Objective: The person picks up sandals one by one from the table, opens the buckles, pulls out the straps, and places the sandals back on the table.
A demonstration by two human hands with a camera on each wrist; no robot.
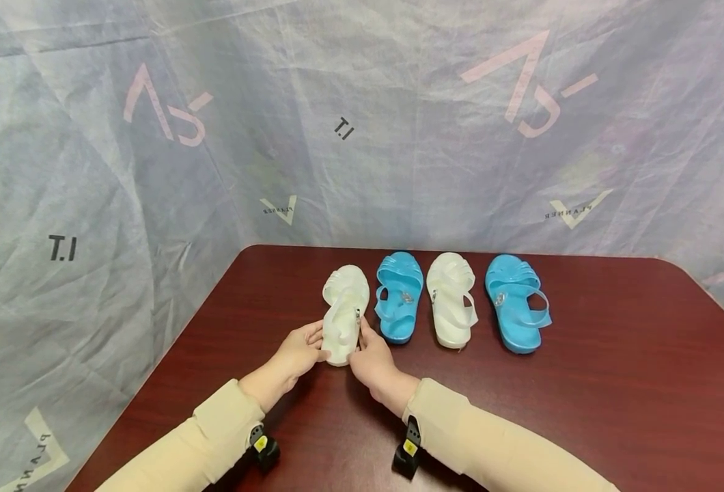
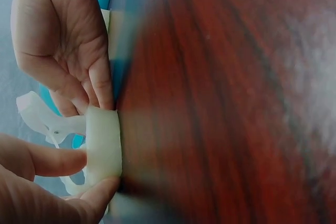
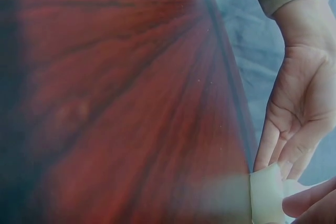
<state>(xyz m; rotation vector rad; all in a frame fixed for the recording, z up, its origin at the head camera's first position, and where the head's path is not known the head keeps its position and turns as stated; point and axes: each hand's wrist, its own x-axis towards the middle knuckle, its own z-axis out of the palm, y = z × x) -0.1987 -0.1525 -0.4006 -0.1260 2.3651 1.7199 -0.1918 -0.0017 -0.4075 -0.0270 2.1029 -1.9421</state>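
Nearest of all, two beige sleeves come in from the bottom edge, each with a small black-and-yellow wrist device underneath, over the dark red wooden table. Just beyond them, the left hand and right hand close in on the heel end of the white sandal — one hand on each side, the shoe between them, sole down on the table at the left end of the row. The left hand's fingers lie against the sandal's left heel edge, fairly straight and close together; in the left wrist view a fingertip and the thumb touch the pale heel wall from the near side. The right hand's fingers press together, tips down on the heel from the opposite side, and in the head view its thumb reaches up beside the small buckle on the strap. Whether either hand truly grips or merely presses, I cannot tell — the fingers look more flat than curled. Farther right in the row, toes pointing away: a blue sandal just beside the held one, then a second white sandal, then a second blue sandal. Behind the table hangs a crinkled grey printed sheet.
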